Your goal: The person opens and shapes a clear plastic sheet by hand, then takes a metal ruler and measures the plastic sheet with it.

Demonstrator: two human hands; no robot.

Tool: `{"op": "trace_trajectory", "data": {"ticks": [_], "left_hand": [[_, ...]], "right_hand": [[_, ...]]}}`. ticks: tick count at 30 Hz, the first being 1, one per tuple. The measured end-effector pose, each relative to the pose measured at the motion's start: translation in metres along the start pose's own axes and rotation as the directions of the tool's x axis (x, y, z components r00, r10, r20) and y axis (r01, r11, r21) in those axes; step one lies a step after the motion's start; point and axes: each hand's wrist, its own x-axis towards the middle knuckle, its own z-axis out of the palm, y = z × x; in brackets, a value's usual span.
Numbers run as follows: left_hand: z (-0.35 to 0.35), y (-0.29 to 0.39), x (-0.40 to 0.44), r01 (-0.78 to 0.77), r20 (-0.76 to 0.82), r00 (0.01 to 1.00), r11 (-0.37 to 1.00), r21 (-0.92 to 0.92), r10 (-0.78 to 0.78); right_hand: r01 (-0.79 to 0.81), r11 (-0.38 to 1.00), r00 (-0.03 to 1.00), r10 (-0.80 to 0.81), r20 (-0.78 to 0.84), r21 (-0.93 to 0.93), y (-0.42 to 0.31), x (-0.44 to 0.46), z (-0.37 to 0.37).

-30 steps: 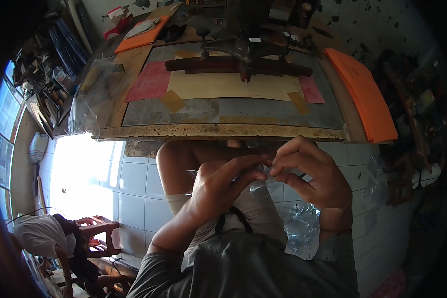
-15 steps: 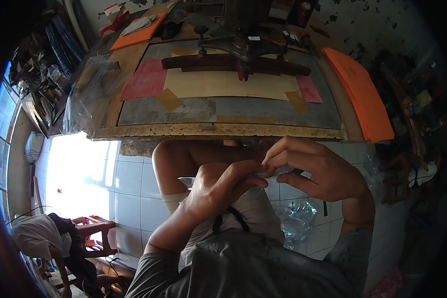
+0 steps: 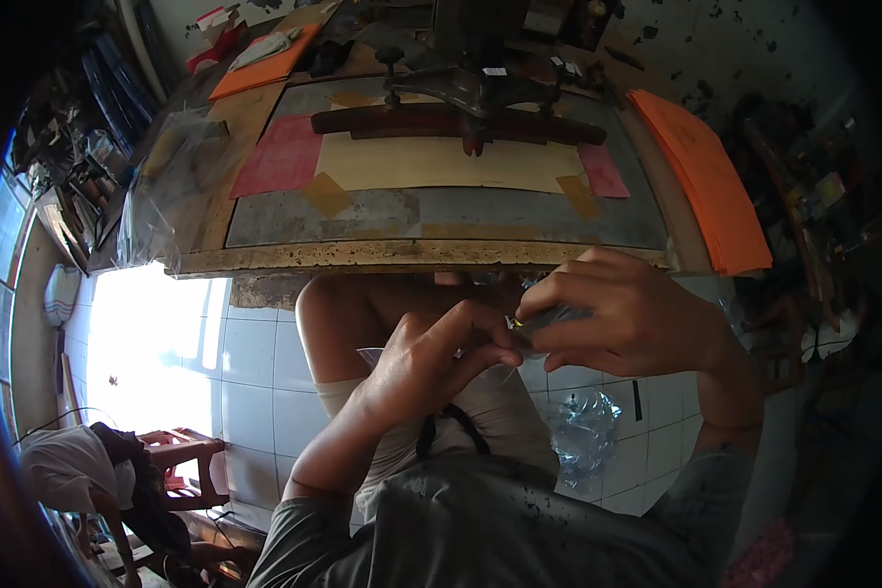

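My left hand [image 3: 436, 358] is closed in a pinch on thin clear plastic [image 3: 368, 357], a corner of which sticks out behind the wrist side. Close beside it, my right hand [image 3: 612, 316] also pinches the clear plastic, which shows between its fingers. Both sets of fingertips nearly meet above my lap, with a tiny yellow spot between them. The workbench [image 3: 412, 257] lies just beyond my hands. On it, a cream sheet [image 3: 441, 165] lies under a dark metal press bar [image 3: 392, 123], with pink sheets [image 3: 276, 157] at its ends.
Orange sheets [image 3: 706, 181] lie at the bench's right, more [image 3: 265, 67] at the back left. Clear film [image 3: 162, 196] hangs over the left corner. Crumpled plastic [image 3: 583, 431] is on the tiled floor. Another person [image 3: 73, 465] is at lower left, beside a reddish stool [image 3: 188, 453].
My right hand has moved to the right and turned flatter, while my left hand stays pinched. More clear plastic shows between the right fingers. The whole view has shifted slightly.
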Motion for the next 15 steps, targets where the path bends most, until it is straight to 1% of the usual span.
{"op": "trace_trajectory", "data": {"ticks": [2, 3, 6, 8, 9, 12, 15], "left_hand": [[0.0007, -0.0014, -0.0001, -0.018, -0.014, 1.000, 1.000, 0.018, 0.018], [0.0014, -0.0015, -0.0013, -0.003, -0.019, 1.000, 1.000, 0.014, 0.004], [0.0019, -0.0005, -0.0025, 0.039, -0.038, 0.999, 0.999, 0.023, -0.038], [0.0018, 0.0018, -0.0036, 0.077, -0.054, 0.996, 0.996, 0.049, -0.075], [0.0021, 0.0018, -0.0038, 0.070, -0.067, 0.995, 0.996, 0.047, -0.067], [0.0031, 0.0012, -0.0032, 0.046, -0.103, 0.994, 0.998, 0.039, -0.042], [0.0025, 0.0028, 0.0002, 0.008, -0.111, 0.994, 0.999, 0.045, -0.003]], "right_hand": [[-0.055, 0.995, 0.998, 0.052, 0.039, 0.086, 0.0038, -0.0017, -0.0010], [-0.084, 0.988, 0.995, 0.077, 0.062, 0.129, 0.0045, -0.0025, -0.0005], [-0.128, 0.981, 0.992, 0.124, 0.036, 0.145, 0.0057, -0.0033, 0.0012], [-0.181, 0.958, 0.982, 0.189, -0.018, 0.221, 0.0035, -0.0020, 0.0001], [-0.204, 0.943, 0.974, 0.223, -0.042, 0.261, 0.0023, -0.0011, -0.0001], [-0.238, 0.878, 0.959, 0.279, -0.041, 0.416, 0.0003, 0.0000, -0.0010], [-0.224, 0.883, 0.953, 0.286, -0.094, 0.412, 0.0002, -0.0002, 0.0016]]}}
